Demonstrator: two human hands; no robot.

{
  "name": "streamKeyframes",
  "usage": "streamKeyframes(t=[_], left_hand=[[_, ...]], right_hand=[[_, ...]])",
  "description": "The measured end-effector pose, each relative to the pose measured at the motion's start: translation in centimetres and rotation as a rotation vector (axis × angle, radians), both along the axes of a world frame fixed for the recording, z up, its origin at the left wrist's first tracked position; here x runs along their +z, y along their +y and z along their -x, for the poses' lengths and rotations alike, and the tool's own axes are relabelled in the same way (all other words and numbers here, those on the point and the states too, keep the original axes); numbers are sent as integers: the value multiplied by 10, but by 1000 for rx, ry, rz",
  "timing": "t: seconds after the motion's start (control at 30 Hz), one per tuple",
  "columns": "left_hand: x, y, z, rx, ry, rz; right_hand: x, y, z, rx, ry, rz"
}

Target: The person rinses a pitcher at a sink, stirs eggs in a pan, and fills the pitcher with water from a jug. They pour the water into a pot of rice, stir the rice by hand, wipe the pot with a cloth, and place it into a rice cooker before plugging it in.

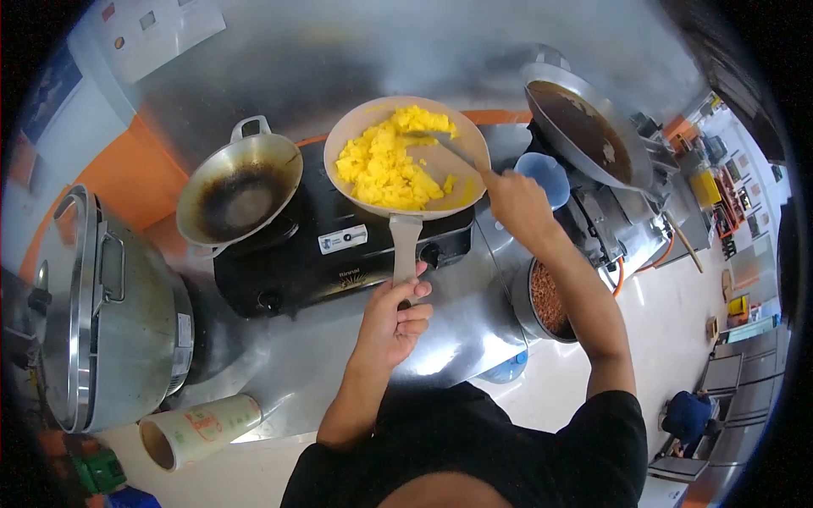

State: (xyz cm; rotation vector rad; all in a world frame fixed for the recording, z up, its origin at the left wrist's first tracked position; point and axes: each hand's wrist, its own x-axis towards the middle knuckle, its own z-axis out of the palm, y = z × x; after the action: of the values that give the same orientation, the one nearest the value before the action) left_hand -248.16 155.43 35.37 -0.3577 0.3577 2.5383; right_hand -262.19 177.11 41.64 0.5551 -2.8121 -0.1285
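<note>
My left hand (393, 320) is closed round the handle of a light beige frying pan (349, 118), which is over the right side of a black gas stove (313, 269). Yellow scrambled eggs (385, 165) fill much of the pan, heaped to the left and far side. My right hand (518, 203) grips a spatula (457, 152) at the pan's right rim. The spatula's blade reaches into the pan and touches the eggs; most of its handle is hidden in my fist.
An empty stained wok (246, 199) sits on the stove's left side. A large lidded metal pot (127, 313) stands at left. On the right are a wok of dark liquid (584, 127), a blue bowl (542, 176) and a pot of reddish-brown crumbs (549, 296). Another person (690, 416) is far right.
</note>
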Motion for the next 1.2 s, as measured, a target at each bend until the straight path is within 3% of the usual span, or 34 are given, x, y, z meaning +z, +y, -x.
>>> streamKeyframes(t=[0.13, 0.23, 0.33, 0.5, 0.57, 0.63, 0.7, 0.77, 0.9, 0.97, 1.07, 1.2], left_hand=[[1, 2, -1, 27, -7, -16], [-7, 2, -2, 25, 1, -31], [-7, 2, 1, 25, 16, 4], [-11, -1, 5, 7, 48, -17], [-15, -1, 2, -21, 23, 21], [-17, 0, 0, -25, 30, 24], [-18, 1, -1, -35, 33, 37], [-18, 2, -2, -6, -18, 23], [-7, 1, 6, 8, -14, 53], [-10, 1, 6, 12, 14, 5], [-13, -2, 5, 2, 29, 12], [-13, -3, 3, 15, -1, -12]], right_hand=[[5, -10, 23, 18, -42, 78], [-24, -8, 55, 97, -153, -6], [22, -17, 9, 192, -148, 55], [98, 13, -35, 192, -153, -186], [111, 22, -43, 69, -172, -166], [98, 24, -32, 9, -172, -146], [41, 41, 6, 135, -12, -141], [-3, 32, 33, 161, -210, -27], [23, 2, -16, 26, -280, -65], [50, 20, -33, 152, -190, -105], [103, 23, -56, 158, -309, -209], [88, 18, -71, 150, -282, -360]])
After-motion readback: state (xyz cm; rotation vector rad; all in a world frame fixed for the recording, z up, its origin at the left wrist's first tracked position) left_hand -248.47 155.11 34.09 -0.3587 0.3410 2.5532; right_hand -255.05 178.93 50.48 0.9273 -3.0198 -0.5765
